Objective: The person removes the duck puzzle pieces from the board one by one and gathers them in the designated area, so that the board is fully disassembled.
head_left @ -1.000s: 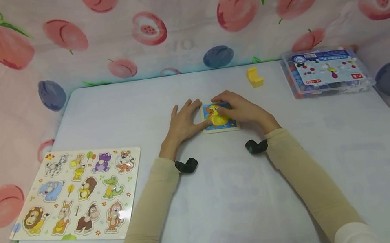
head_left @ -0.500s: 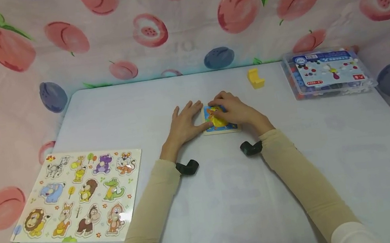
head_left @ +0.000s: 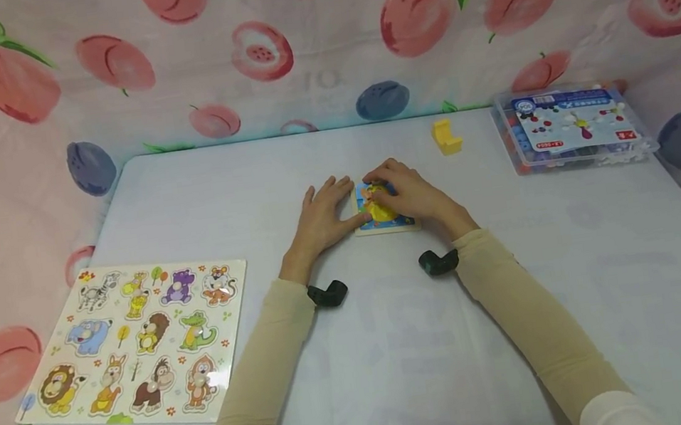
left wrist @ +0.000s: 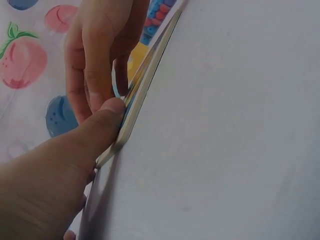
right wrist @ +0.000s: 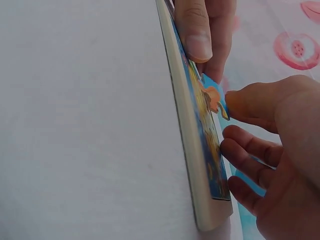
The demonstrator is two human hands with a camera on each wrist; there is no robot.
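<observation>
A small square jigsaw puzzle (head_left: pixel 403 224) with a yellow duck-like figure on blue, in a pale wooden frame, lies flat mid-table. My left hand (head_left: pixel 323 218) rests at its left side with fingers spread, and the left thumb (left wrist: pixel 107 117) presses on its edge. With thumb and fingertips, my right hand (head_left: pixel 418 195) pinches a blue and orange puzzle piece (right wrist: pixel 214 96). In the right wrist view this piece tilts up out of the puzzle's surface. Part of the picture is hidden under the right fingers in the head view.
An animal peg board (head_left: pixel 138 340) lies at the left of the white table (head_left: pixel 401 377). A yellow L-shaped block (head_left: pixel 446 138) sits behind the right hand. At the back right stands a clear plastic box (head_left: pixel 571 128) with a blue label and colored parts.
My right hand has shifted slightly left over the puzzle, its fingers now drawn together on a piece. The left hand has kept its place.
</observation>
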